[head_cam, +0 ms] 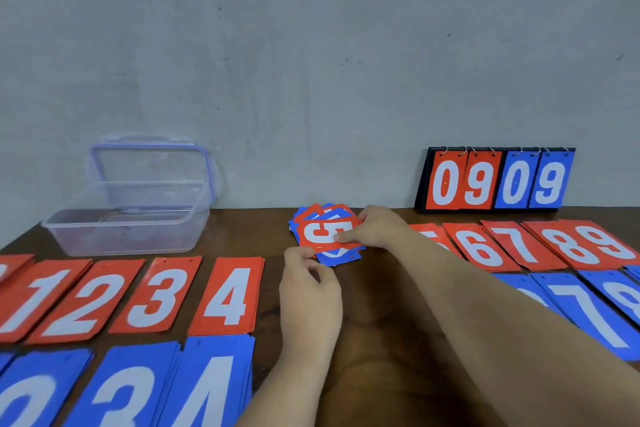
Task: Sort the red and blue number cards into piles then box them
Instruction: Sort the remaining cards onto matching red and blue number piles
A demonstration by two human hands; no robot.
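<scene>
A: Where's the red 5 card (325, 234)?
B: On top of the mixed pile (332, 258), far centre of the table (381, 322), close to the wall (311, 45).
A: Orientation?
B: Flat, face up, long axis left-right. The digit lies on its side. Its top looks to point right, but I'm not certain. The cards under it are red and blue, fanned at odd angles.
A: Hands?
B: Both are on that card. Left hand (308, 284) pinches the near-left corner with thumb and forefinger. Right hand (377, 229) grips the right end, thumb pressed on the face, fingers curled over the far edge.
A: Sorted piles?
B: Long axes run near-far, digits upright to the wearer. On the left, the red 4 pile (228, 295) is in the farther row and the blue 4 pile (207, 385) just nearer. On the right, the red 6 pile (481, 250) is farther and the blue 7 pile (588, 312) nearer, beside the right forearm.
A: Box?
B: Clear box (128, 229) at far left, open. Its lid (152, 166) stands behind it against the wall. Scoreboard (495, 180) at far right reads 0909.
</scene>
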